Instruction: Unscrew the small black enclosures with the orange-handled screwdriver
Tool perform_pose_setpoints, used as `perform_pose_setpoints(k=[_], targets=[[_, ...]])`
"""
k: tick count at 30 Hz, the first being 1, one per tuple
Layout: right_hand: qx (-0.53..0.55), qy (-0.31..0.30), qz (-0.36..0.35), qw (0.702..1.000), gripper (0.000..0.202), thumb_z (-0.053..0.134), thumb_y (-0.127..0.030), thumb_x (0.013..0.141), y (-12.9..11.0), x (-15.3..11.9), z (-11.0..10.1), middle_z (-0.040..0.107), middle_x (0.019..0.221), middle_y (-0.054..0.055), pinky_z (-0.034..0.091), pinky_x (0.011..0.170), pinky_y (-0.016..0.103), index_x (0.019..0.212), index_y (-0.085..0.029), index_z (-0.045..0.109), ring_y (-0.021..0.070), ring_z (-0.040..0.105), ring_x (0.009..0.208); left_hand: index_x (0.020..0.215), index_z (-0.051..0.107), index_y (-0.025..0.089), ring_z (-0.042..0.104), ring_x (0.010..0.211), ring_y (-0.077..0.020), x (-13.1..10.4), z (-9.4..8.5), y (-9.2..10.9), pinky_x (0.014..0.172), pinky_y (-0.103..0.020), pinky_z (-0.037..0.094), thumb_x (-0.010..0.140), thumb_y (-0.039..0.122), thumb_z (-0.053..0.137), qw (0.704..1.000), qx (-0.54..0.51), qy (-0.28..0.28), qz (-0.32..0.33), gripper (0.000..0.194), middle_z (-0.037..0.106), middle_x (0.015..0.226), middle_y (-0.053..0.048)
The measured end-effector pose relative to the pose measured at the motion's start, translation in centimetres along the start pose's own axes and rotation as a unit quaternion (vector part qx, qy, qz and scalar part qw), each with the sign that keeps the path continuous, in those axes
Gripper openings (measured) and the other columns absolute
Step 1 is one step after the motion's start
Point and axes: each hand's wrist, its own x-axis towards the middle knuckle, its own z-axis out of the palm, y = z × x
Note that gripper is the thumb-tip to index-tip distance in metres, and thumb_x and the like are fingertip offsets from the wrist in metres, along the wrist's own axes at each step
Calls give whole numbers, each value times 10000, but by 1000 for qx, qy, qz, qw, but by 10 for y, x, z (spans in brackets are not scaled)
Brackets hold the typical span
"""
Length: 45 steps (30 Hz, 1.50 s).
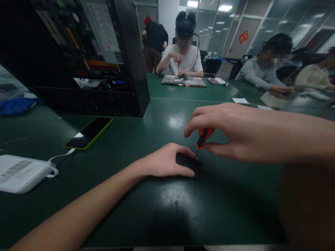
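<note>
My left hand (170, 161) is closed around a small flat black box-like piece (188, 164), its thumb and fingers along the two long sides, pressing it to the green table (136, 212). Above it, my right hand (222, 130) grips a red-and-black screwdriver (203, 137) by the handle. The screwdriver leans slightly, its thin shaft running down to the far right part of the black piece. Exactly what the tip touches is too small to make out.
An open black computer case (131, 69) stands at the back left. Before it lie a green-edged phone (90, 133) and a white power bank (23, 174), joined by a cable. Across the table a person (192, 55) works over a flat panel (170, 80). More people sit at right.
</note>
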Motion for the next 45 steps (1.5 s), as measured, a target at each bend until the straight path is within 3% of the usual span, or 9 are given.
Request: perform_pose_setpoints(k=[3,5,9,11,14,19,24,27,45], targets=[[-3,-16,34,999,190,647,-339,954,2,-2,-1,745,879,28,407,605,256,1009,-221,786,144,631,694,1305,720,229,684,1186,-272,-3,-12,-5,1031,-357,502,804,414,874,999,-23,-31,28,556,739,1297,-53],[-2,-16,38,999,179,619,-261,957,2,-3,-1,744,881,26,420,620,252,1010,-224,786,139,636,701,1375,674,231,686,1171,-269,-7,-25,-10,1012,-345,507,778,383,896,999,-14,-42,20,655,732,1298,-60],[5,-1,-11,1000,270,657,-141,866,-3,-6,-2,747,1047,42,467,734,254,1092,-233,772,171,670,892,1227,760,233,711,1058,-245,-14,-47,-17,930,-311,518,774,396,889,998,22,-65,-15,499,774,1156,-29],[8,-7,-5,1000,184,668,-197,887,-5,-6,-3,744,968,41,448,678,253,1031,-219,779,163,655,810,1221,765,239,710,1047,-237,-16,-49,-18,924,-307,514,793,394,872,998,33,-62,-9,467,775,1147,-23],[12,-14,14,1000,161,616,-232,945,-5,-4,-2,726,842,27,393,603,251,954,-211,776,135,605,678,1231,760,235,707,1037,-231,-16,-43,-18,916,-305,512,823,394,845,997,46,-51,19,447,771,1150,-31],[0,2,-4,1000,168,647,-175,885,3,-4,1,737,954,40,425,688,256,995,-218,766,164,640,831,1257,736,213,698,1029,-223,-12,-28,-19,902,-299,505,862,380,800,995,76,-6,63,433,755,1154,-47],[-11,-17,51,999,130,636,-239,923,6,-5,-2,690,770,16,359,572,262,870,-207,750,131,568,637,1297,706,215,685,1119,-244,-8,-13,-21,985,-326,486,873,370,795,990,84,28,106,460,730,1251,-69],[19,-13,34,999,144,626,-227,937,2,-4,-5,706,793,26,370,588,267,889,-195,758,133,579,651,1276,711,216,688,1124,-245,-7,-7,-22,978,-325,487,874,404,809,991,71,39,104,454,736,1247,-65],[63,7,-37,997,193,584,-268,996,-4,10,3,704,831,16,372,640,259,933,-183,745,127,585,716,1268,719,210,699,1117,-268,-5,-3,-27,986,-365,516,847,401,839,992,55,52,99,478,752,1211,-67]])
